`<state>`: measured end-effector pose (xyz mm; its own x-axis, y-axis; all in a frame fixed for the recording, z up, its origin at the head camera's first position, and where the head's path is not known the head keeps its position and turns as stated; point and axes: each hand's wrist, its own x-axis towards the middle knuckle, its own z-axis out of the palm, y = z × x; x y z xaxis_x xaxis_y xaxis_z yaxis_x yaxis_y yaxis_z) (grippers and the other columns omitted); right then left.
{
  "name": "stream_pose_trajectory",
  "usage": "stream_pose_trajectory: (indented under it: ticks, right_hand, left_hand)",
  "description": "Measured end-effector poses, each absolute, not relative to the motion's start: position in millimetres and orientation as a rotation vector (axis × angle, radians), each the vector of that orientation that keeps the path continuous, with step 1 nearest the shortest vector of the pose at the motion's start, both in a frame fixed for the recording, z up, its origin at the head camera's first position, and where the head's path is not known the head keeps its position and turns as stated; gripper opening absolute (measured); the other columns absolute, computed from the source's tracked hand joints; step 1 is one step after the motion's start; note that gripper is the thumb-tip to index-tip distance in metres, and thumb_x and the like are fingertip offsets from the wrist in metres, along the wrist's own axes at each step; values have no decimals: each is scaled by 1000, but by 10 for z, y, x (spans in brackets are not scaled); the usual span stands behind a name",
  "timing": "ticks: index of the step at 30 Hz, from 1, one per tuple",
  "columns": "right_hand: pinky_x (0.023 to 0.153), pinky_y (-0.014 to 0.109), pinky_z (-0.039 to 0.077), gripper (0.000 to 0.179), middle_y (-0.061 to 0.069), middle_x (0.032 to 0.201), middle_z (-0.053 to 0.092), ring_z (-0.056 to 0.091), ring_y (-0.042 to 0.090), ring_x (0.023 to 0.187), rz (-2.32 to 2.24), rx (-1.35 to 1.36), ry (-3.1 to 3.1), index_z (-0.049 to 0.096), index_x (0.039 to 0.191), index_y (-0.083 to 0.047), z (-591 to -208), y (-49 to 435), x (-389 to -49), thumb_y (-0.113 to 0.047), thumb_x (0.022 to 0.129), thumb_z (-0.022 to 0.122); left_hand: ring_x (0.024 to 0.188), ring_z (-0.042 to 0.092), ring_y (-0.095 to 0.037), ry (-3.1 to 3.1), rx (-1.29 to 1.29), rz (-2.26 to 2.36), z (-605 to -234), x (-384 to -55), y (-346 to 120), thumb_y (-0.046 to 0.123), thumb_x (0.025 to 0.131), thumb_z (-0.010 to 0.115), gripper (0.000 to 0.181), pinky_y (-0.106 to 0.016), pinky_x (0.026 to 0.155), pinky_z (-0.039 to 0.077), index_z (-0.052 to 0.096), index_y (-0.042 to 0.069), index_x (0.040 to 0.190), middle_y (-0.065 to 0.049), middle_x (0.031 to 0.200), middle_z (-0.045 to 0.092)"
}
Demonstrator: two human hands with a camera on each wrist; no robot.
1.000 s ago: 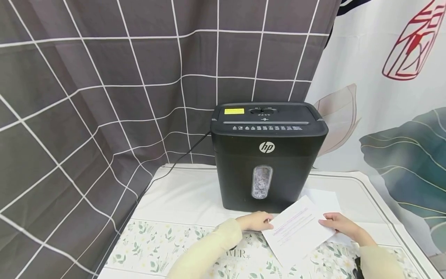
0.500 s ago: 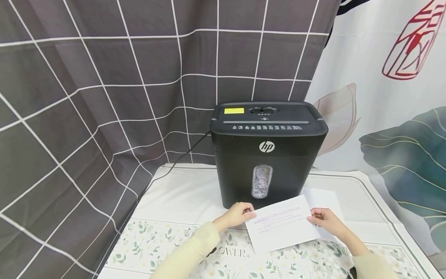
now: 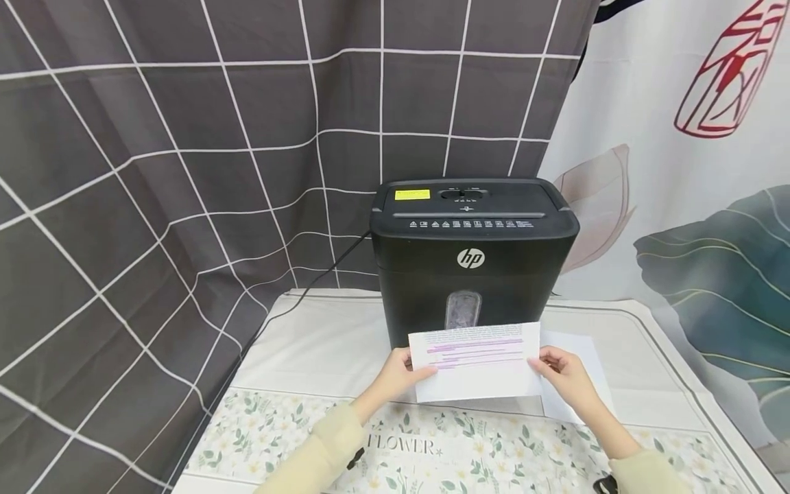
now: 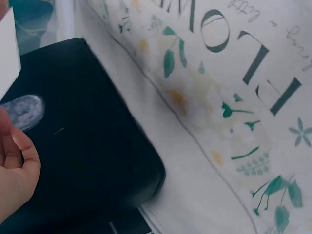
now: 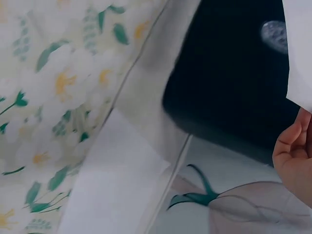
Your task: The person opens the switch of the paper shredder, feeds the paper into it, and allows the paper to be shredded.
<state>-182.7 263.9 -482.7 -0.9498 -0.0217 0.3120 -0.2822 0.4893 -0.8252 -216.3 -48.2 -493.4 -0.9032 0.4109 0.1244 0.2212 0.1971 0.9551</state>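
Note:
A white sheet of paper [image 3: 478,377] with printed lines and purple-pink highlighted strokes is held up before the black HP paper shredder [image 3: 410,285]. Its left edge is pinched by my left hand [image 3: 395,376], thumb on the front. At the right edge my right hand [image 3: 563,370] pinches it the same way. The paper overlaps the lower part of the shredder's clear window [image 3: 463,310], which shows shreds inside. In the left wrist view my left hand [image 4: 17,165] and a corner of the paper [image 4: 7,58] show; the right wrist view has my right hand [image 5: 295,148] below the paper [image 5: 300,63].
Another white sheet [image 3: 577,360] lies on the table to the right of the shredder. The feed slot [image 3: 469,215] runs across the shredder's top. A black cord [image 3: 308,288] trails off to the left. A floral cloth [image 3: 278,439] covers the table; a dark grid curtain [image 3: 247,103] hangs behind.
Both hands have turned the paper from slanted to nearly level, and raised it in front of the shredder. My left hand has shifted left and up, my right hand slightly up. The shredder stays put.

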Motion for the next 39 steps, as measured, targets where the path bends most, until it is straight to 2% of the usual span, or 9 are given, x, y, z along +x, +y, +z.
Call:
stream_pose_trajectory:
  ticks: [6,14,21,25,29,34,39]
  right_hand:
    - [51,17,37,8,-20,65,55,44,-1,57,1405,226,-2440,61,76,5,-4673,2503,-1816,11,80,64]
    - [53,15,34,18,-17,63,51,42,-3,60,1207,368,-2389,61,71,-5,-4314,2432,-1778,9,73,71]
    - [52,18,33,21,-10,63,54,42,0,61,1116,530,-2341,63,72,-8,-4003,2400,-1791,11,71,73]
    - [52,17,32,19,-12,64,54,42,-1,62,1090,533,-2337,63,73,-8,-3834,2394,-1829,9,72,73]
    - [54,15,34,20,-13,64,55,43,-2,63,1073,568,-2296,62,73,-6,-3662,2375,-1860,12,70,73]
    - [56,13,36,22,-17,66,56,44,-4,63,1059,633,-2237,61,71,-6,-3408,2359,-1903,14,70,72]
    - [52,16,33,22,-22,69,54,44,-5,63,1024,682,-2229,63,72,-7,-3149,2367,-1970,12,70,73]
  left_hand:
    - [90,69,-31,2400,555,1775,-4748,-2130,-596,13,87,66,29,-18,71,54,65,-5,110,-21,104,69]
    - [91,69,-28,2494,541,1781,-4412,-2166,-710,17,86,68,27,-21,73,54,68,-1,106,-17,102,71]
    - [77,64,-12,2611,618,1737,-4032,-2115,-852,17,83,71,23,-21,69,49,72,4,101,-11,96,73]
    - [70,57,-5,2645,701,1652,-3809,-2119,-907,18,83,72,22,-21,63,47,72,5,100,-9,95,74]
    - [68,56,-5,2674,727,1628,-3609,-2161,-937,16,82,72,19,-21,62,46,73,6,97,-8,94,74]
    - [71,59,-9,2693,774,1666,-3389,-2234,-968,11,82,72,19,-20,64,47,72,1,98,-13,95,73]
    - [72,61,-9,2731,804,1649,-3162,-2289,-997,11,81,72,20,-19,64,48,72,0,98,-13,94,73]
